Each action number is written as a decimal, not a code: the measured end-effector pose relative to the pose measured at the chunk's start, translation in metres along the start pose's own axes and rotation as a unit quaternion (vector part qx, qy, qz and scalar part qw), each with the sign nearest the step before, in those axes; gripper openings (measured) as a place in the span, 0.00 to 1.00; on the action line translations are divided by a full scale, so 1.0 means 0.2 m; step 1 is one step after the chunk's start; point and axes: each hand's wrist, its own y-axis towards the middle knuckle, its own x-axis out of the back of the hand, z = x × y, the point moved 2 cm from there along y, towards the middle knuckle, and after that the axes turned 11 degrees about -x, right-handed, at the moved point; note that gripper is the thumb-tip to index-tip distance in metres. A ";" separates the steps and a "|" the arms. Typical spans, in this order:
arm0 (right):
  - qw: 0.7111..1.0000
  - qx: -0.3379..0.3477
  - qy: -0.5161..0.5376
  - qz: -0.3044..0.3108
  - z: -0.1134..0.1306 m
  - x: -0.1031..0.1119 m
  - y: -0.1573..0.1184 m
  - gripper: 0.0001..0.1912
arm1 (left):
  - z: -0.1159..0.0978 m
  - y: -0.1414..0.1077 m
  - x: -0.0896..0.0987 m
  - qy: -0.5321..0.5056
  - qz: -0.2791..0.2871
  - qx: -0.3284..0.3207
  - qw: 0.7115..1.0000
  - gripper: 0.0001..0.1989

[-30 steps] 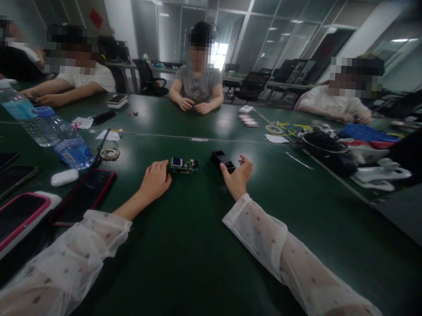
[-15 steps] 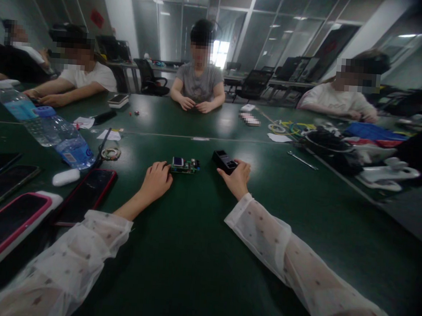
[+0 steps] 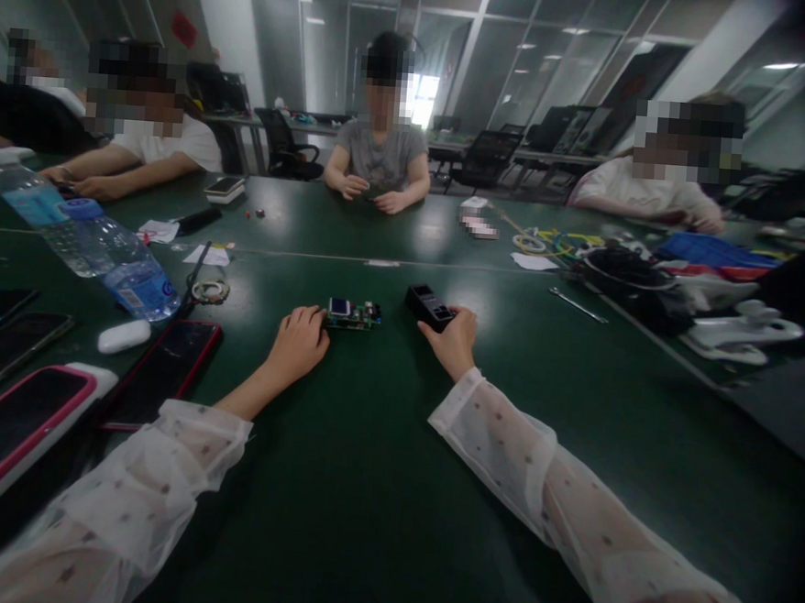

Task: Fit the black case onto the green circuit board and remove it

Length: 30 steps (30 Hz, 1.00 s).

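A green circuit board (image 3: 355, 315) with a small screen at its left end lies on the dark green table in front of me. My left hand (image 3: 301, 339) has its curled fingers at the board's left end, gripping it there. To the right, my right hand (image 3: 456, 342) holds a small black plastic case (image 3: 430, 307) between thumb and fingers. The case has rectangular openings in its upper face and is tilted, its far end pointing left. A short gap separates board and case. My left fingertips are partly hidden behind the hand.
On the left are two water bottles (image 3: 125, 268), a white earbud case (image 3: 124, 337) and several phones, one a red-edged phone (image 3: 167, 363). A wrench (image 3: 578, 305) and piled cables (image 3: 551, 245) lie at the right. Several people sit around the table.
Both my hands, the circuit board and the black case stay nearly where they were. Across the table, the person in grey has moved their hands apart. The view has shifted slightly.
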 end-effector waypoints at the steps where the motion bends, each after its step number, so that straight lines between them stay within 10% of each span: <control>1: 1.000 0.001 -0.001 -0.001 0.00 0.00 0.00 0.33 | 0.00 0.00 0.00 -0.001 0.000 -0.001 1.000 0.20; 23: 0.999 0.024 0.042 -0.002 0.02 0.01 0.01 0.25 | -0.02 0.01 0.04 -0.009 -0.021 0.008 1.000 0.25; 30: 0.975 0.139 0.159 0.069 0.20 0.04 -0.06 0.28 | -0.02 0.01 0.07 -0.020 -0.079 0.029 0.996 0.30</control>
